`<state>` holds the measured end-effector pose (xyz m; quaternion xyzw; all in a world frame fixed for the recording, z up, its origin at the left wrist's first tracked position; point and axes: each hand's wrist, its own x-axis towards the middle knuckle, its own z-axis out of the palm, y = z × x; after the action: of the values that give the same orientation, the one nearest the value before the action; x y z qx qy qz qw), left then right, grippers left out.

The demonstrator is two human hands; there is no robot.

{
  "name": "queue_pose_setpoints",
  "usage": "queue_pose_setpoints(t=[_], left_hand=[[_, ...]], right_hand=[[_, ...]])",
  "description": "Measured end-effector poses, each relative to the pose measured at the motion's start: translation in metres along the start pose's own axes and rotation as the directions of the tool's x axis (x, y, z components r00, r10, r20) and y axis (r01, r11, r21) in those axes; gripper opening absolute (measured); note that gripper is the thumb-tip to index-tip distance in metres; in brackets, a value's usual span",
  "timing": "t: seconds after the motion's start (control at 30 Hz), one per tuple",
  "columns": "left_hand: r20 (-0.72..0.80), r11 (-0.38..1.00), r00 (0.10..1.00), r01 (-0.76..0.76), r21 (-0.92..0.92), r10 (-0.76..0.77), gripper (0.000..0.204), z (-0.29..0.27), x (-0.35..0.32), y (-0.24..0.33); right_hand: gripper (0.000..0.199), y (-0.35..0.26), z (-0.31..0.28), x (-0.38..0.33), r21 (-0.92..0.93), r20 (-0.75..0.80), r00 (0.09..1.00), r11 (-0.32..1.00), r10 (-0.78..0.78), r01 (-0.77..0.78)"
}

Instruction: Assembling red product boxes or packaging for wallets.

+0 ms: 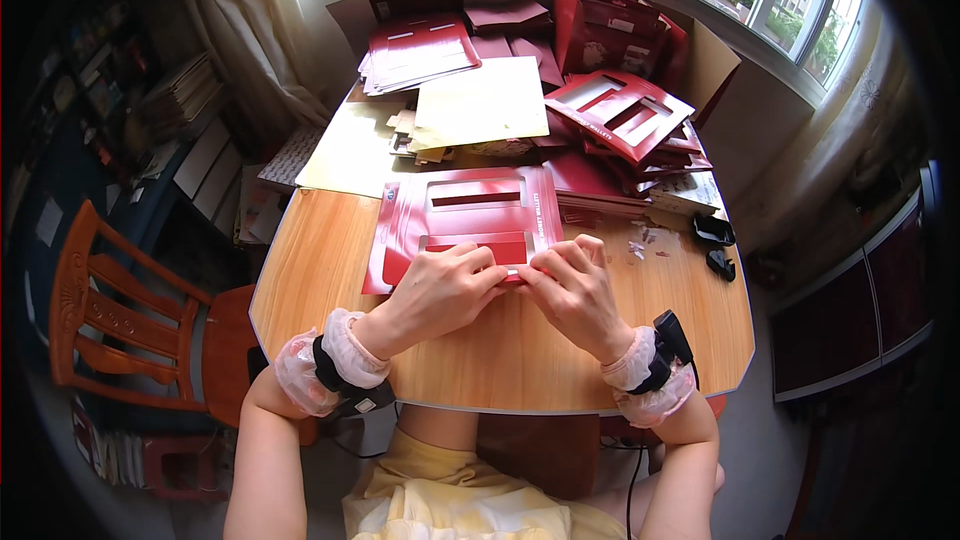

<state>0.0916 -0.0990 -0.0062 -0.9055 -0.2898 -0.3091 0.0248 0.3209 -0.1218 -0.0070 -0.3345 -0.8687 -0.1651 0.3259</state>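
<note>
A flat red cardboard box blank (400,225) with rectangular cut-out windows lies on the table in front of me. My left hand (440,285) is closed, its thumb and fingers pinching the blank's near edge. Close beside it, my right hand (578,290) pinches the same edge by the near right corner. A small white piece (513,273) shows between the two sets of fingertips; whether it is a loose strip or part of the card I cannot tell. The undersides of the fingers are hidden.
Behind the blank are a pale yellow sheet (480,105), a stack of red-and-white cards (420,50), windowed red blanks (620,112) and an upright red box (610,30). Small black objects (713,230) and white scraps (638,249) lie at right. A wooden chair (130,310) stands left.
</note>
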Motion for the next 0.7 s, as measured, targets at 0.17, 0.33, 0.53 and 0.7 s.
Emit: queue_pose_setpoints(t=[0.17, 0.33, 0.53, 0.7], left_hand=[[-0.045, 0.987, 0.997, -0.063, 0.147, 0.070, 0.011, -0.010, 0.000, 0.010], [-0.056, 0.978, 0.994, -0.078, 0.196, 0.090, 0.011, -0.019, 0.001, 0.019], [-0.065, 0.999, 0.997, -0.037, 0.018, 0.038, 0.013, -0.011, 0.002, 0.012], [0.007, 0.980, 0.988, -0.157, 0.126, 0.157, 0.012, -0.006, 0.001, 0.006]], right_hand=[[0.022, -0.004, -0.003, 0.001, -0.012, -0.076, 0.996, 0.999, -0.035, 0.034], [0.020, -0.006, -0.008, 0.002, -0.014, -0.147, 0.988, 0.999, -0.051, 0.049], [0.023, -0.003, -0.002, 0.000, -0.033, -0.071, 0.993, 0.996, -0.090, 0.088], [0.017, -0.001, -0.006, 0.002, 0.086, -0.049, 0.999, 0.996, -0.011, 0.015]])
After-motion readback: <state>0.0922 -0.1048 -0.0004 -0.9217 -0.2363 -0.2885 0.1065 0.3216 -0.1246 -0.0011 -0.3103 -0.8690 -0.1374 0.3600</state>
